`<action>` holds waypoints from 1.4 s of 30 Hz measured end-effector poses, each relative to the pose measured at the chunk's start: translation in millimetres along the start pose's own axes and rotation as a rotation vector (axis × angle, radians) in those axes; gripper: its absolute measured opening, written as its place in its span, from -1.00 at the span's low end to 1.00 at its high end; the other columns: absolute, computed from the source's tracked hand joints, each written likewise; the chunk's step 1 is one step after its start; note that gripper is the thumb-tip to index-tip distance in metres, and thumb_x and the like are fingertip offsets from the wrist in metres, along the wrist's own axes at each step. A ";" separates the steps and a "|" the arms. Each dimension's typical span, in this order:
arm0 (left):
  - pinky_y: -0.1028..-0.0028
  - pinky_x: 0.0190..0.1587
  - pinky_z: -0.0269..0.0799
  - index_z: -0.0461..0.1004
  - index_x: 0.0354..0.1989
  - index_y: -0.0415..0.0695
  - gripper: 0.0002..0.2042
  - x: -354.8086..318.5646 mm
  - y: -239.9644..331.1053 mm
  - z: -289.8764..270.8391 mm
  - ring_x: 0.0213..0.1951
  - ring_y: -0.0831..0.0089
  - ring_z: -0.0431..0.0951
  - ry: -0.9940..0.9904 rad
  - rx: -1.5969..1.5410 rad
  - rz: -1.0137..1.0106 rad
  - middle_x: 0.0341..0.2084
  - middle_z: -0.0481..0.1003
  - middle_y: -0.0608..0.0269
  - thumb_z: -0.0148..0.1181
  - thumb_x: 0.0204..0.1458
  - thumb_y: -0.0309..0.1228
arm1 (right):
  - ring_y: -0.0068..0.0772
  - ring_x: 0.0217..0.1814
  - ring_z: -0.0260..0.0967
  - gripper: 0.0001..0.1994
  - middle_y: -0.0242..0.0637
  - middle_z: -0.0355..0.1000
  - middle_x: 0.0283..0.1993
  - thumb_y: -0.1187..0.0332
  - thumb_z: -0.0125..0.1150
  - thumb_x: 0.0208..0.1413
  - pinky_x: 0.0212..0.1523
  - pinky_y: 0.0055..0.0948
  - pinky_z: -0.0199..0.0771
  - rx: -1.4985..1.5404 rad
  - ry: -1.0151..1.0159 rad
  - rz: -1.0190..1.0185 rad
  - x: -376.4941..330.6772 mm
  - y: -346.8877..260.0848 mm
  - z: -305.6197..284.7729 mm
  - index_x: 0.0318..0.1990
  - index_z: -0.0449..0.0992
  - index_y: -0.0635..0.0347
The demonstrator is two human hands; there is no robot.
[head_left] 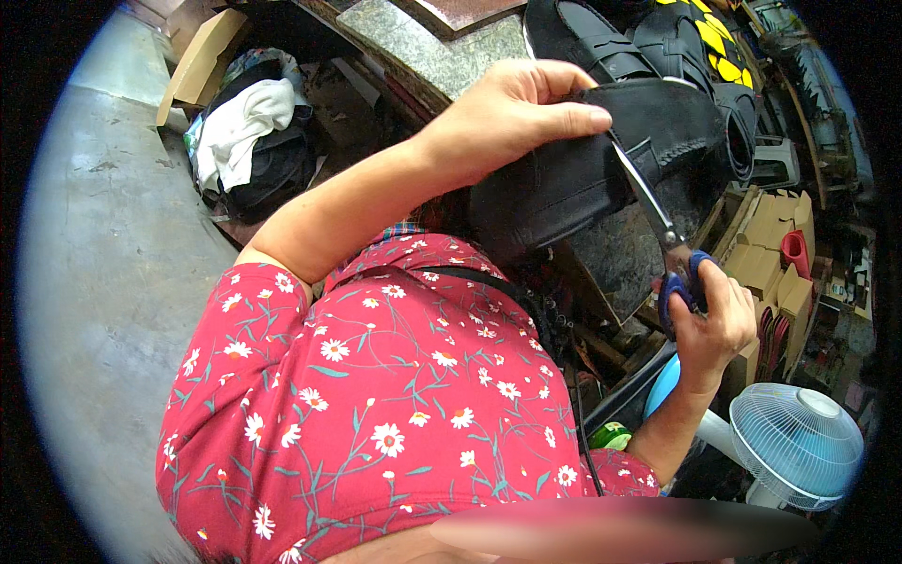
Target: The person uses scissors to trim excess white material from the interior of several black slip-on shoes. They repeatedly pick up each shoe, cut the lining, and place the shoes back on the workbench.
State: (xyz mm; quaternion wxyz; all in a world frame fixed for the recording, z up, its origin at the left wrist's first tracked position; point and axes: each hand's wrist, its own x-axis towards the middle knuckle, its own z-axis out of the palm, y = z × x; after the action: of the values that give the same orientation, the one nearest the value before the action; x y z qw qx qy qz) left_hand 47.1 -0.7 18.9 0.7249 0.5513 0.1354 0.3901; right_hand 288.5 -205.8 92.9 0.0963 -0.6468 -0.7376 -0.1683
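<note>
My left hand (517, 117) reaches over a black shoe (564, 193), thumb and forefinger pinched together at its upper edge. What lies between those fingertips is too small to make out. In my right hand (714, 329) is a pair of scissors (665, 224) with blue handles, fingers through the loops. The narrow metal blades point up and left across the shoe, their tips close to my left thumb. The blades look nearly together. More black shoes (597, 42) with straps sit just beyond my left hand.
A worktop (376, 28) lies at the far side, with yellow-and-black patterned material (719, 42) behind the shoes. Cardboard boxes (766, 240) stand at right, above a blue and white fan (797, 442). A white cloth (244, 132) lies on a dark bag (268, 174) at left.
</note>
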 end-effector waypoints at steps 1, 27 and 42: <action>0.57 -0.24 0.48 0.60 -0.16 -0.21 -0.81 -6.0 8.2 -1.0 -0.34 0.68 0.52 0.012 0.118 0.079 -0.35 0.61 0.40 0.24 0.20 -0.34 | -0.13 -0.39 0.45 -0.56 -0.20 0.53 -0.34 0.28 0.50 -0.28 -0.27 -0.25 0.40 0.058 0.047 -0.027 -4.0 3.3 1.6 -0.16 0.58 0.23; 0.10 0.36 0.21 0.67 -0.20 0.12 -0.72 33.7 -50.4 -40.0 0.41 0.11 0.16 -0.471 1.587 0.764 0.34 0.31 0.35 0.34 -0.18 -0.31 | -0.07 -0.37 0.55 -0.61 -0.20 0.56 -0.45 -0.05 0.45 -0.07 -0.35 -0.14 0.46 0.013 -0.392 0.382 -6.9 9.4 73.0 -0.21 0.59 -0.03; 0.10 0.34 0.22 0.64 -0.54 0.04 -0.86 25.1 -70.4 -34.0 0.39 0.17 0.22 -0.441 1.647 0.888 -0.18 0.51 0.40 0.17 -0.10 -0.29 | -0.17 -0.37 0.49 -0.63 -0.26 0.51 -0.45 0.11 0.51 -0.19 -0.30 -0.22 0.41 -0.044 -0.362 0.227 0.4 -10.7 61.9 -0.22 0.59 -0.01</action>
State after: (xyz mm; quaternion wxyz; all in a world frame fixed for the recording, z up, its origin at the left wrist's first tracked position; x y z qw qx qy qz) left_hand 71.7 34.6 -51.0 -0.0944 0.9495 0.0062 0.2991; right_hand 282.6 -183.5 34.5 -0.0333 -0.7474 -0.6613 -0.0535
